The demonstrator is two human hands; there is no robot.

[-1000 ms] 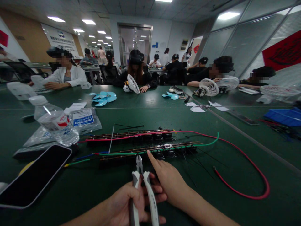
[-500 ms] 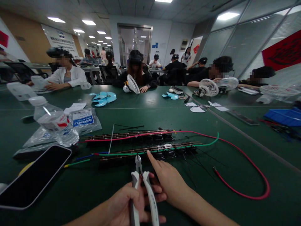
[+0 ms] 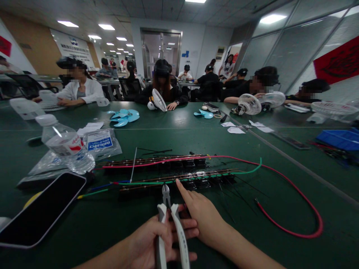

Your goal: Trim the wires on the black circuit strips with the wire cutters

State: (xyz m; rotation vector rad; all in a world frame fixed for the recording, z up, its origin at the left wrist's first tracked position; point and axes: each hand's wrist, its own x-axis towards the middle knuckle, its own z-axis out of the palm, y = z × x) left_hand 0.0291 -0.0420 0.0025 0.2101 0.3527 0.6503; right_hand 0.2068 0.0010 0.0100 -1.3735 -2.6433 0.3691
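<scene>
My left hand is wrapped round white-and-grey handled diagonal cutters, palm up. The cutter jaws point away from me and meet the near edge of a black strip assembly. Along that strip runs a green wire, tied on with thin black cable ties. My right hand holds nothing; its index finger is stretched out, with the tip at the green wire just right of the cutters. Its other fingers are partly hidden. Behind lies a second black strip with a red wire along it.
A phone, a water bottle and a plastic bag are at left. The loose red cable end curves across the right. Blue fan blades and a blue tray lie farther off. Several people sit opposite.
The view shifts very slightly. The cutters' handles close a little at most; both hands stay almost where they were. A person standing in the background has moved.
</scene>
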